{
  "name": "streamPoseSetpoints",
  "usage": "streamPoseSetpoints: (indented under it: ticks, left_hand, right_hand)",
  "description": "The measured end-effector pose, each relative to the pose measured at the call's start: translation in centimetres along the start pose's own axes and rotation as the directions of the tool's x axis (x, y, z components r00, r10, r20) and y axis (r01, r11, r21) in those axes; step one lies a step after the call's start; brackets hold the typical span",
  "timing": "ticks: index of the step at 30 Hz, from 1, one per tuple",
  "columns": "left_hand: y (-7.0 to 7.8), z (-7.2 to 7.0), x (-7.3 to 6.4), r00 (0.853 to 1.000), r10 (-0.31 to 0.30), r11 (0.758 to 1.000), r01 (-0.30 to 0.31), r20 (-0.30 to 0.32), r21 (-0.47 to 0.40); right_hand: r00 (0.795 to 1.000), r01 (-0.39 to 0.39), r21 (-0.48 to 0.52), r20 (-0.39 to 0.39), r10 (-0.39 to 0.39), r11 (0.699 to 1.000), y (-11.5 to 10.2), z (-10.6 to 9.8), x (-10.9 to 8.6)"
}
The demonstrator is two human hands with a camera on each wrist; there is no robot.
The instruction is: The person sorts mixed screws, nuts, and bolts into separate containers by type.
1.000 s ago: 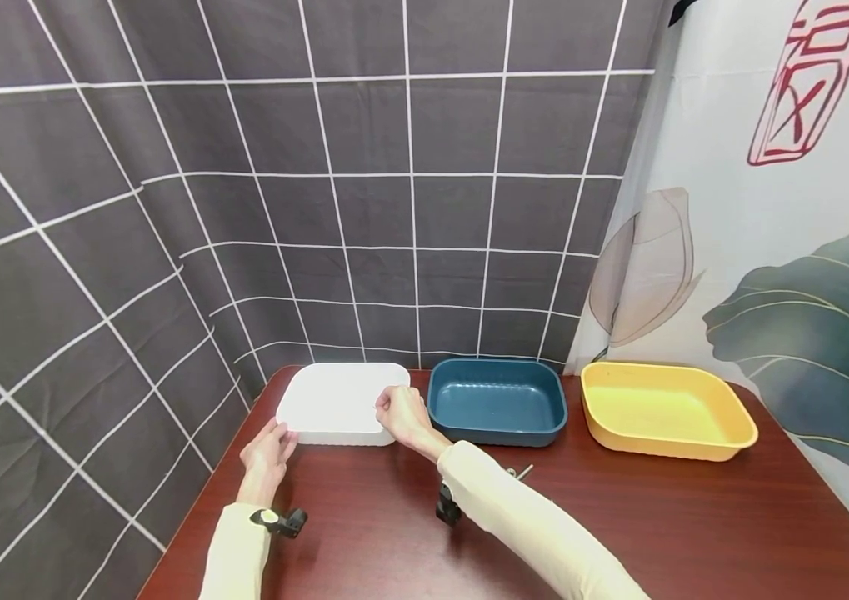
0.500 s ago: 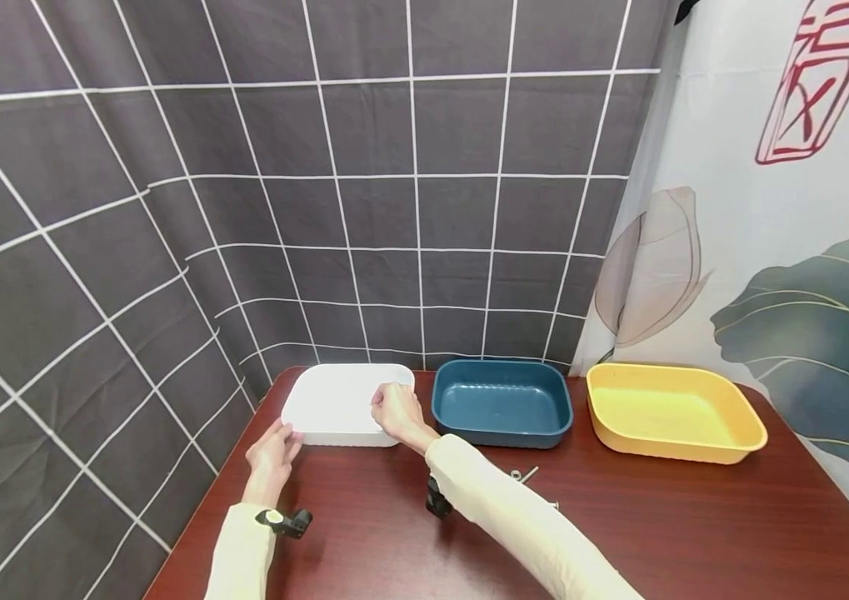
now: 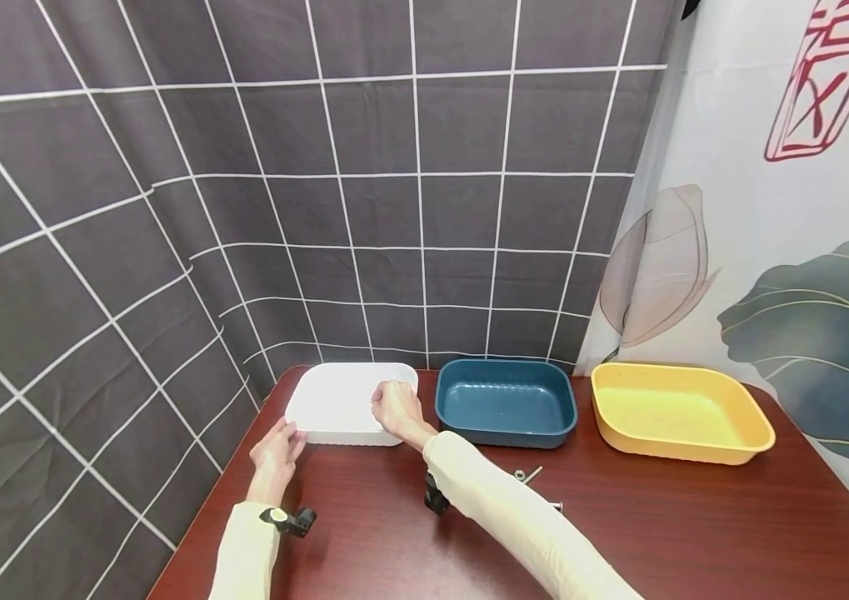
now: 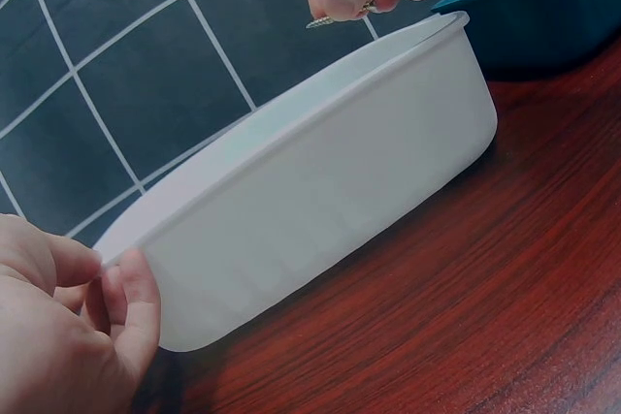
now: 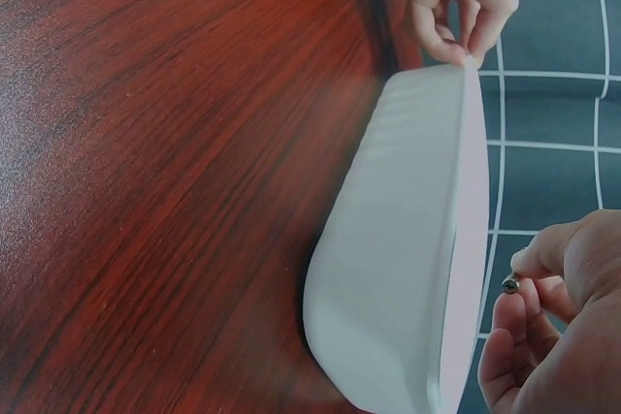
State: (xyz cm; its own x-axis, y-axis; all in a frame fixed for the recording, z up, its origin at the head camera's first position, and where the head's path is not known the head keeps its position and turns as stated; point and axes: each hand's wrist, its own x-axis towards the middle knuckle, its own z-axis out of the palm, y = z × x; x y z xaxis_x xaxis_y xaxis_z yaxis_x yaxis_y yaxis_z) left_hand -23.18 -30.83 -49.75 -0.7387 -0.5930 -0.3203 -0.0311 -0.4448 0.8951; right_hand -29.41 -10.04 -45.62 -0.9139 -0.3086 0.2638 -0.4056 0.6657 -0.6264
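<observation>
My left hand point(image 3: 274, 457) pinches the near left corner of a white plastic bin point(image 4: 320, 181), thumb and fingers at its rim. Over the bin's right part, my right hand point(image 3: 397, 408) holds a small metal screw point(image 5: 510, 284) between thumb and fingertips. In the left wrist view the threaded end of the screw point(image 4: 320, 22) sticks out sideways above the rim. Its slotted-looking head faces the right wrist camera. The bin's floor is hidden from both wrist views.
Right of the white bin stand a dark blue bin point(image 3: 506, 436) and a yellow bin point(image 3: 682, 448). A nut point(image 3: 520, 475), a bolt point(image 3: 534, 474) and another small metal piece point(image 3: 556, 506) lie on the red-brown table point(image 3: 364, 533), beside my right sleeve. A grey grid curtain point(image 3: 454, 208) hangs behind.
The head view has shifted slightly, so the scene sits a little further right. My right hand has moved slightly left over the white bin; the left hand stays at its corner.
</observation>
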Motion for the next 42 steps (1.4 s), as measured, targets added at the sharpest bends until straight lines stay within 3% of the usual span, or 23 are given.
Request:
streamPoseSetpoints:
  ticks: [16,25,42]
  left_hand:
    - [-0.1,-0.2,0.2,1.000,-0.003,1.000,0.003,0.005,0.010]
    - [0.0,-0.3,0.1,1.000,-0.013,1.000,0.013,0.020,-0.002]
    - [0.0,-0.2,0.1,1.000,-0.009,1.000,0.009,0.013,-0.005]
  right_hand:
    - [0.999,0.024,0.035,-0.032,-0.023,0.999,1.2,-1.9,-0.1]
    - [0.994,0.080,0.059,-0.079,-0.075,0.995,2.8,-3.5,-1.7]
    - [0.987,0.129,0.202,-0.125,-0.105,0.971,5.5,-7.5,-5.4]
